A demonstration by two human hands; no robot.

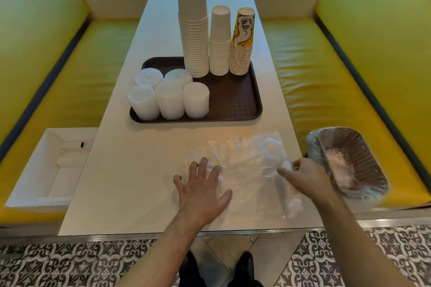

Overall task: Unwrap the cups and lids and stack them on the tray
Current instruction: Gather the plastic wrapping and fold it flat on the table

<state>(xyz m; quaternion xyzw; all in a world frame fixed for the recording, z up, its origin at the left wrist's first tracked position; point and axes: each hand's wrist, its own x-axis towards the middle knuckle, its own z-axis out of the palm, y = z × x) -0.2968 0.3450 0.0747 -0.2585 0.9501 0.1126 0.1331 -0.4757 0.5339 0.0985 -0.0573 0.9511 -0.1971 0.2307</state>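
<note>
A dark brown tray (235,100) on the white table (130,182) carries three stacks of paper cups: a tall white one (193,30), a shorter white one (219,42) and a yellow printed one (242,44). Several stacks of white lids (169,98) fill the tray's left side. Clear plastic wrap (247,158) lies crumpled on the table's near part. My left hand (203,191) rests flat on the wrap with fingers spread. My right hand (303,175) pinches the wrap's right end.
A brown bin (349,158) lined with clear plastic sits on the yellow bench at the right, with wrap inside. An open white cardboard box (46,170) sits on the left bench. Yellow seats flank the table; patterned floor tiles lie below its near edge.
</note>
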